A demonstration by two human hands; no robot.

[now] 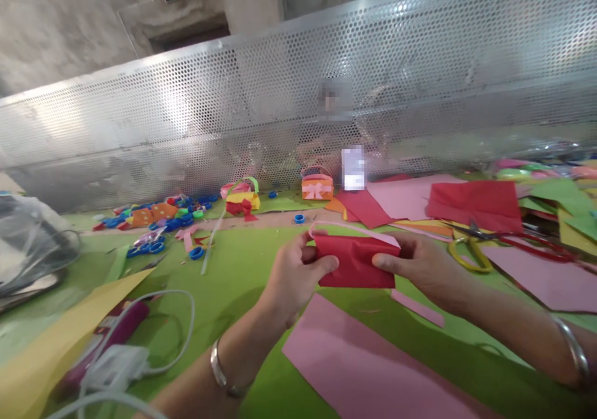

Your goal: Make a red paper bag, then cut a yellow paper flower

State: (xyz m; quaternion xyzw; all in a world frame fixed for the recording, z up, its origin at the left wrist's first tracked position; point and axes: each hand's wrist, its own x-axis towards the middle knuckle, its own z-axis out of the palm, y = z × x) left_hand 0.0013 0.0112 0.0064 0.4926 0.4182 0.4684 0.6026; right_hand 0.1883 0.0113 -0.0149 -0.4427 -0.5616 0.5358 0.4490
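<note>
Between both hands I hold a small red folded-paper bag (357, 262) above the green table. A narrow pink paper strip (354, 227) arches along its top edge. My left hand (298, 270) pinches its left end, thumb on the front face. On the right end, my right hand (415, 267) grips the same way. Fingers behind the paper are partly hidden. Below the hands lie a large pink paper sheet (359, 360) and a short pink strip (417, 308).
Two small paper bags, one yellow (242, 202) and one orange (318, 187), stand at the back. Yellow-handled scissors (469, 256) and red-handled scissors (536, 245) lie right. A white cable with a charger (116, 366) is front left. A perforated metal screen (261, 108) stands behind the table.
</note>
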